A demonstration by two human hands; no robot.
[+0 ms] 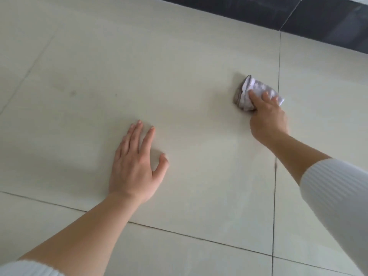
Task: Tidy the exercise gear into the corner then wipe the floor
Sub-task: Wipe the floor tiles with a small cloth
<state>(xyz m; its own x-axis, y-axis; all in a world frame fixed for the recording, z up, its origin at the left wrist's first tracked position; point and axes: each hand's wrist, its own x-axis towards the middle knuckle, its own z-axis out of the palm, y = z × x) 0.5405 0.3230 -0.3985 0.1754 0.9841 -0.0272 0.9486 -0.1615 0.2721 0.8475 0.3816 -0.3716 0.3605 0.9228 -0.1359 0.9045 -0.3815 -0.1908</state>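
Gripping cloth (258, 89) on floor (179, 66) — right hand (267, 118), left hand (133, 166) flat, fingers (148, 139) spread, dark skirting (278, 14) beyond

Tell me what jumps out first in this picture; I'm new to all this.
The right hand stands out first, holding a crumpled whitish cloth down on the pale tiled floor, upper right beside a grout line. Lower centre, the left hand rests flat on the tile with its fingers spread. A dark band runs along the top right edge.
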